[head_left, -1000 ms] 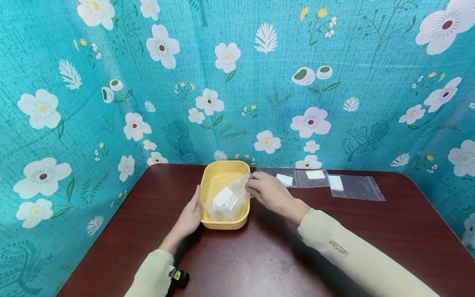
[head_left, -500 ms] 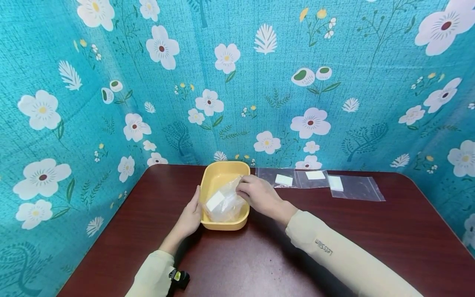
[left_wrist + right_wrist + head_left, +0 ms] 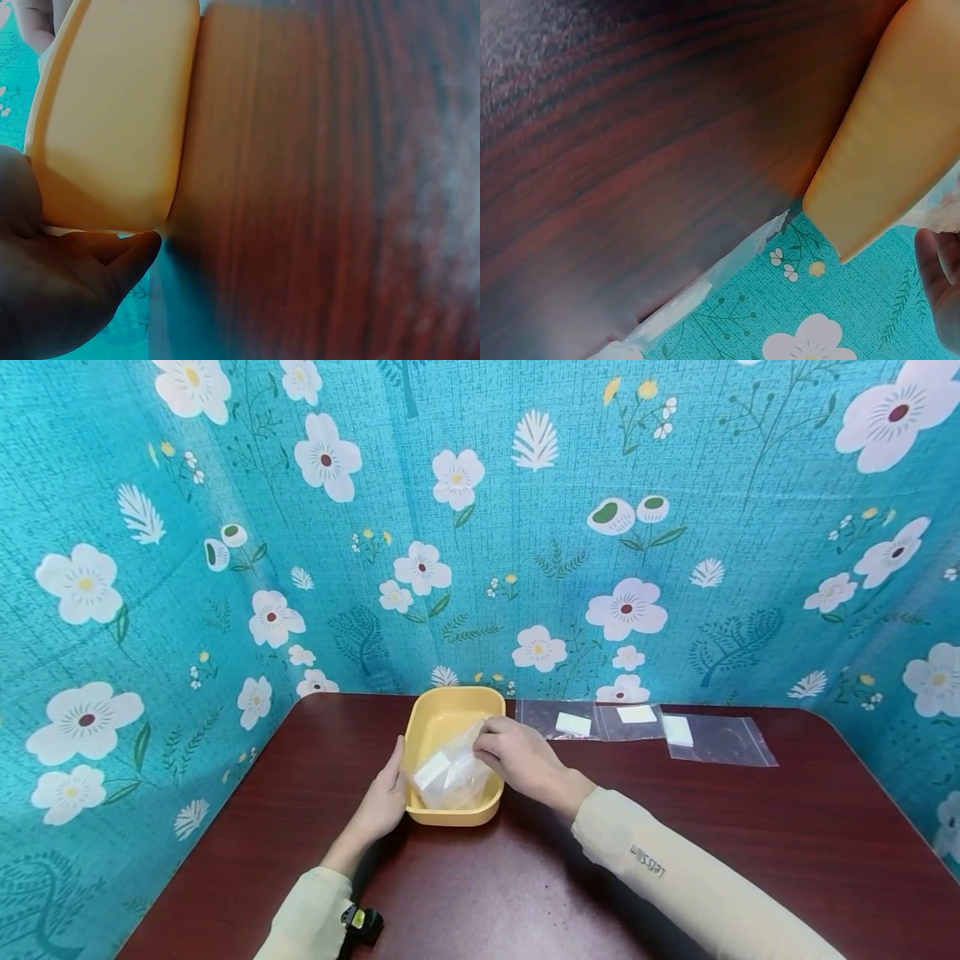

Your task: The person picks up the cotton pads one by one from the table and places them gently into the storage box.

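Note:
A yellow plastic basin (image 3: 453, 817) stands left of centre on the table in the head view. Inside it lies a clear plastic bag (image 3: 463, 783) with a white label; its contents are blurred by the film. At the basin's left wall my left hand (image 3: 384, 797) grips the side, and the left wrist view shows thumb and fingers around the basin's wall (image 3: 112, 112). My right hand (image 3: 521, 756) pinches the bag's upper right end between thumb and fingers, over the basin's right rim. Part of the bag (image 3: 941, 214) shows past the rim in the right wrist view.
To the right of the basin, flat clear zip bags with white labels lie in a row along the back edge: the left bag (image 3: 543, 717), the middle bag (image 3: 633, 731) and the right bag (image 3: 723, 743). Behind the dark red table (image 3: 480, 893) hangs a blue floral curtain (image 3: 480, 585).
My right hand has moved left over the basin, taking the bag's end with it, and the bag has settled lower inside. My left hand has stayed at the basin's side.

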A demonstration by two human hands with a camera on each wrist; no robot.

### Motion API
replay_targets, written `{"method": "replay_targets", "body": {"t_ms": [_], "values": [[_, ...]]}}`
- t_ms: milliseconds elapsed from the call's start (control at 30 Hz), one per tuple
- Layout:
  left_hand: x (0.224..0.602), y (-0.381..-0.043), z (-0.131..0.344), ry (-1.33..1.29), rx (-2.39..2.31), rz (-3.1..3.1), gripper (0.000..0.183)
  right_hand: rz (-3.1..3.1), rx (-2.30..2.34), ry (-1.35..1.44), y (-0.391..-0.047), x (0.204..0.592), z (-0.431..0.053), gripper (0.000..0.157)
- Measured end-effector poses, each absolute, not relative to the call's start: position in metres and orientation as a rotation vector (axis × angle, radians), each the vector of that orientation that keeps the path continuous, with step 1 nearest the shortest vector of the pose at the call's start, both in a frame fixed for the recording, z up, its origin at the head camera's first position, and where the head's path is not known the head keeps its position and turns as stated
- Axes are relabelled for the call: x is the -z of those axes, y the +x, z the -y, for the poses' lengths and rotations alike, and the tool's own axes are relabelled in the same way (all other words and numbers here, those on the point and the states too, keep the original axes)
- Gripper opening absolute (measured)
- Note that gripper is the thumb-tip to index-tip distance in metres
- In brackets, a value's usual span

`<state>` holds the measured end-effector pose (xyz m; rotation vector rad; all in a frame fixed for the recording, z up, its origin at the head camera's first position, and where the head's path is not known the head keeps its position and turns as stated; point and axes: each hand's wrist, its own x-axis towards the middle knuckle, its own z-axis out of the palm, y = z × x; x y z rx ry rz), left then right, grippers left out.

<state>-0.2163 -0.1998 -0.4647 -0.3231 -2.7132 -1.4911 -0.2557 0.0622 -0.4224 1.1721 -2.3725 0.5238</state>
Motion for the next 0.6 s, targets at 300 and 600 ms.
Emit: {"method": "replay_targets", "body": {"t_ms": [300,600], "values": [[0.4645,-0.2155,0.1986,-0.344,1.491,2.700,0.058,2.435,-0.523,1.161,-0.2532,0.4251,-0.0644,0.005],[0.4641,-0.2155,0.1980,-0.312,1.487,2.706,0.059,2.423,-0.533,1.168,-0.2515,0.4235,-0.0654,0.005]]}}
